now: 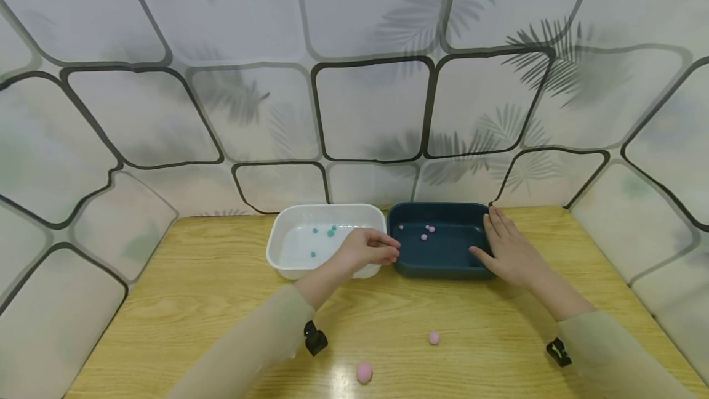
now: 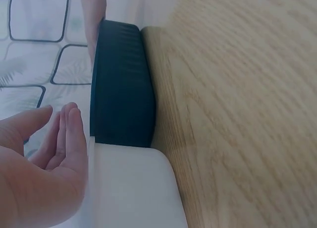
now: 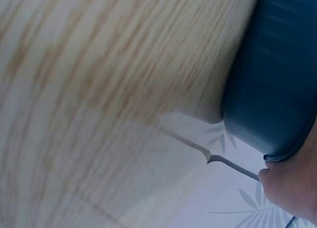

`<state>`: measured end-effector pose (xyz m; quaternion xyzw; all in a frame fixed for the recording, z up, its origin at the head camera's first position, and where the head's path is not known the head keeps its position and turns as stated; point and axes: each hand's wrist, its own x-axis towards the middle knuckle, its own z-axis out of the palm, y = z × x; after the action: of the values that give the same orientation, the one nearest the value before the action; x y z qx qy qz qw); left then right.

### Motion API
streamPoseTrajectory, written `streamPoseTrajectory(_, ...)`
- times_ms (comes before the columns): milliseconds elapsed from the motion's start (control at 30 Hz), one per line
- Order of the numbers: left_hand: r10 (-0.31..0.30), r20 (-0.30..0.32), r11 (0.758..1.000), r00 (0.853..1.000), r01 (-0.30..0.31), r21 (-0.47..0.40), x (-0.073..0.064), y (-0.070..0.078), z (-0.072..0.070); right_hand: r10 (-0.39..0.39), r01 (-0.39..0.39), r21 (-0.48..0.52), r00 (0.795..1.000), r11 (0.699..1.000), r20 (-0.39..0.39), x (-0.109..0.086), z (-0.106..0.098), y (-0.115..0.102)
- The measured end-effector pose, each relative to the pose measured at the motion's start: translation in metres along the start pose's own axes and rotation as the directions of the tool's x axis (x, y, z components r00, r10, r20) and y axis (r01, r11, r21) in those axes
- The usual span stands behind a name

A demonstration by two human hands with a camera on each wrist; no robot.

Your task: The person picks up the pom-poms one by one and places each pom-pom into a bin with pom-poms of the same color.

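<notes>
My left hand (image 1: 364,250) hangs over the right side of a white tray (image 1: 288,271), fingertips by the left rim of a dark blue tray (image 1: 443,271). In the left wrist view its thumb stands apart from the nearly straight fingers (image 2: 74,131), and nothing shows between them. Against the blue tray's right rim rests my right hand (image 1: 512,253), fingers straight along the edge and thumb over the inside. Several small teal balls (image 1: 330,233) lie in the white tray. The blue one holds several small pink balls (image 1: 424,237).
Two larger pink balls lie on the wooden table (image 1: 221,300) in front of the trays: one ball (image 1: 364,372) near the front edge, another ball (image 1: 434,338) farther right. A patterned wall covering (image 1: 371,109) rises behind the trays and along both sides.
</notes>
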<state>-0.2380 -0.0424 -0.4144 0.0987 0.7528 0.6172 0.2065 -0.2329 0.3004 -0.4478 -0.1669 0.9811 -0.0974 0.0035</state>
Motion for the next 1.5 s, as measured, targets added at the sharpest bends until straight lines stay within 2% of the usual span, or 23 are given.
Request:
streamPoseTrajectory(167,0.011,0.056,1.000,0.998,-0.012,0.022,-0.012,-0.002,0.002,-0.002,0.002,0.003,1.000,1.000,-0.005,0.000,0.000,-0.001)
streamPoseTrajectory(367,0.040,0.102,0.999,0.994,-0.042,0.020,-0.025,-0.012,0.002,-0.003,0.003,-0.003,1.000,1.000,-0.010,-0.001,0.002,0.000)
streamPoseTrajectory(500,0.040,0.118,0.999,0.992,-0.040,0.003,-0.035,-0.018,0.000,0.001,-0.001,0.003,1.000,1.000,-0.007,-0.001,0.001,0.000)
streamPoseTrajectory(767,0.014,0.130,1.000,0.991,-0.010,-0.025,-0.050,-0.030,-0.002,0.000,0.000,-0.013,1.000,1.000,-0.013,-0.001,0.000,-0.001)
streamPoseTrajectory(1133,0.027,0.147,1.000,0.989,-0.025,-0.015,-0.062,-0.058,-0.010,0.003,-0.003,0.002,1.000,1.000,-0.016,-0.001,0.002,0.000)
streamPoseTrajectory(1333,-0.024,0.152,0.999,0.988,0.028,-0.024,-0.070,-0.069,-0.007,0.003,-0.003,0.003,1.000,1.000,-0.017,-0.001,0.002,0.001)
streamPoseTrajectory(1500,-0.019,0.145,0.999,0.989,0.024,-0.030,-0.075,-0.075,-0.005,0.001,-0.001,0.004,1.000,1.000,-0.016,-0.001,0.001,0.001)
